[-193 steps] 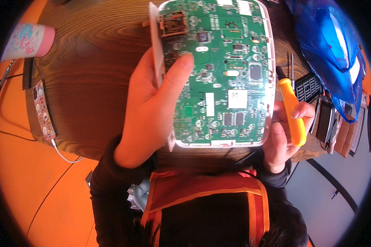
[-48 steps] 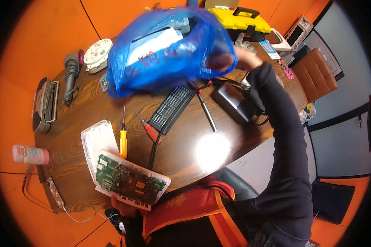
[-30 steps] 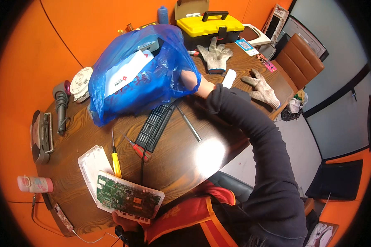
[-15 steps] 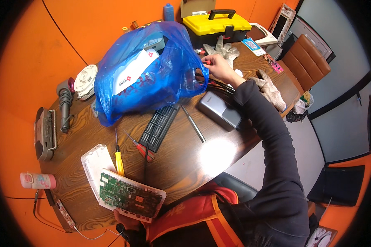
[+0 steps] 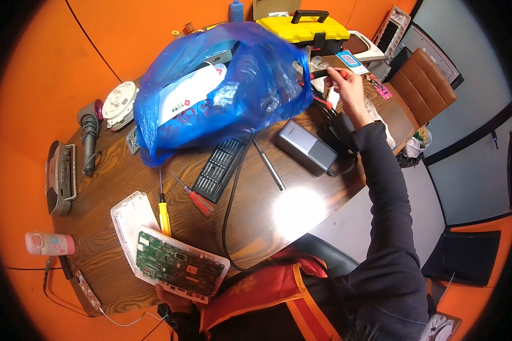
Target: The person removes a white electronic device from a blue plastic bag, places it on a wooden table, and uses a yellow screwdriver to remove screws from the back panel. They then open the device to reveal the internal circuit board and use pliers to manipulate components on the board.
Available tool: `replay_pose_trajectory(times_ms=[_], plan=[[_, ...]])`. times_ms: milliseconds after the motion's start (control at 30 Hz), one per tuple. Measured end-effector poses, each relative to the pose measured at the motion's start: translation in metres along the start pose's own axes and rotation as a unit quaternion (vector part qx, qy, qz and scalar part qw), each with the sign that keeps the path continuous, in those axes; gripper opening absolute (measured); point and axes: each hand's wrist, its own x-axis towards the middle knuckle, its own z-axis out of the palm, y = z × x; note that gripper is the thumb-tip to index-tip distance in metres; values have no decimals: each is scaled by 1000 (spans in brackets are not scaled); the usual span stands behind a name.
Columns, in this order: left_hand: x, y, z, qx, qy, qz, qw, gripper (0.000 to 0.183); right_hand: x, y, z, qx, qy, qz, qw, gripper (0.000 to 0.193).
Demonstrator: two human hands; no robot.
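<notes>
My left hand (image 5: 173, 298) grips the lower edge of an opened white casing with a green circuit board (image 5: 179, 262) in it, tilted above the table's near edge. A second white casing half (image 5: 129, 219) lies partly beneath it. At the right end of a crumpled blue plastic bag (image 5: 267, 85), my right hand (image 5: 347, 85) is closed on a red-and-black handled tool (image 5: 321, 74); its working end is hidden by the bag. Below this hand lie black cables and a red-tipped piece (image 5: 323, 103). A grey power bank (image 5: 306, 146) rests nearby.
A yellow-handled screwdriver (image 5: 164, 216), a red-handled one (image 5: 199, 203), a black bit case (image 5: 219, 170) and a slim metal driver (image 5: 269, 166) lie mid-table. A black cable (image 5: 227, 221) runs to the near edge. A yellow toolbox (image 5: 307, 29) stands at the back.
My right hand has moved right and slightly up, with the red-and-black tool in it. The bag's right side has spread rightward. The black cable has shifted right. My left hand still holds the board.
</notes>
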Motion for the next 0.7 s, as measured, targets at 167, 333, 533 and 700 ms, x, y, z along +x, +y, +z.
replay_pose_trajectory(times_ms=[167,333,533,700], plan=[[1,-1,2,78,22,17,997,74,-19,-15,-19,-102,42,-177,978,22],[2,-4,3,-18,58,13,998,73,-36,-12,-26,-82,94,-120,985,22],[6,1,2,-54,-44,-8,998,73,-23,18,-1,70,20,4,997,23],[9,-1,-3,-32,-30,28,999,72,9,37,23,207,44,91,973,21]])
